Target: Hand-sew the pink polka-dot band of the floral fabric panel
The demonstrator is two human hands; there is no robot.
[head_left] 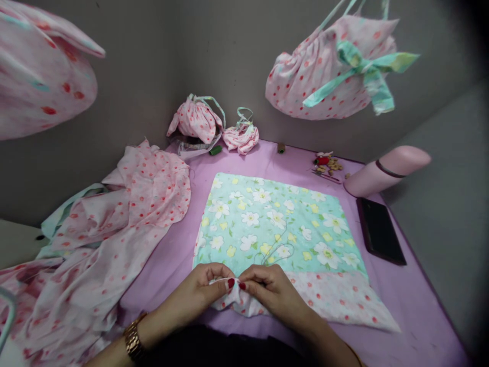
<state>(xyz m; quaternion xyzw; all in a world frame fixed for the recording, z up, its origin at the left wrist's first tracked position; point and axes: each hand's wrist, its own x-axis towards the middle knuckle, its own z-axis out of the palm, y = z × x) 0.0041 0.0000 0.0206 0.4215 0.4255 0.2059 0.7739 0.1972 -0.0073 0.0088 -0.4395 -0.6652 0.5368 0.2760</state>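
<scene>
Cloth [250,219] spreads beyond my fingertips [230,284], left hand [204,285] and right hand [273,288] equally close, both pinching its sideways-running near edge

I get soft, even light; faint shadows; black vignetting at upper right; wide-angle stretch tilts the pink bottle [382,172].

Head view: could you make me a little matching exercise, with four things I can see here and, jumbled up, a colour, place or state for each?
Things:
1. Cloth
2. Watch
3. Phone
4. Bottle

Descriptions:
A. Black, lying flat
B. Pink, with a dark band
C. Pinched by the left hand and the right hand
D. Worn on the left wrist

Pairs: 1-C, 2-D, 3-A, 4-B
</scene>
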